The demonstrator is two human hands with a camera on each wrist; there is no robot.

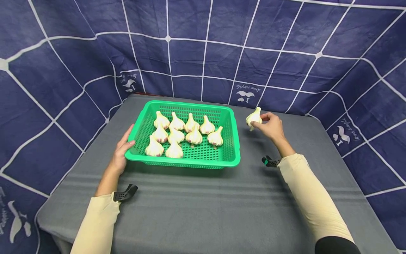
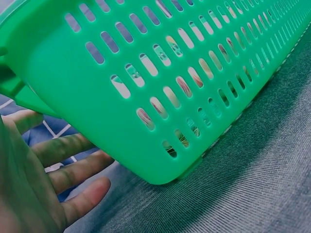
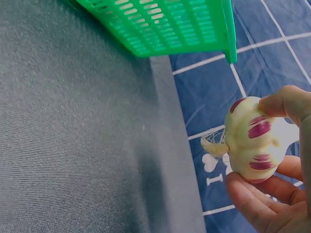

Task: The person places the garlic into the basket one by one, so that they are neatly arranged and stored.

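Note:
My right hand (image 1: pixel 272 127) pinches a garlic bulb (image 1: pixel 254 118) between thumb and fingers, to the right of the green basket (image 1: pixel 236 141). In the right wrist view, that bulb (image 3: pixel 252 138) shows purple streaks and a tuft of roots, held off the table. Several more white garlic bulbs (image 1: pixel 194 135) stand inside the basket, mostly in its left and middle part. My left hand (image 1: pixel 120 151) lies at the basket's left end, thumb near the rim. Its fingers (image 2: pixel 73 174) are spread and straight beside the basket's outer wall in the left wrist view.
A grey cloth covers the table (image 1: pixel 190 208). Behind it and on both sides hangs a dark blue curtain (image 1: pixel 187 56) with white grid lines, close to the table's back edge. Black wrist straps (image 1: pixel 127 193) sit on both forearms over pale sleeves.

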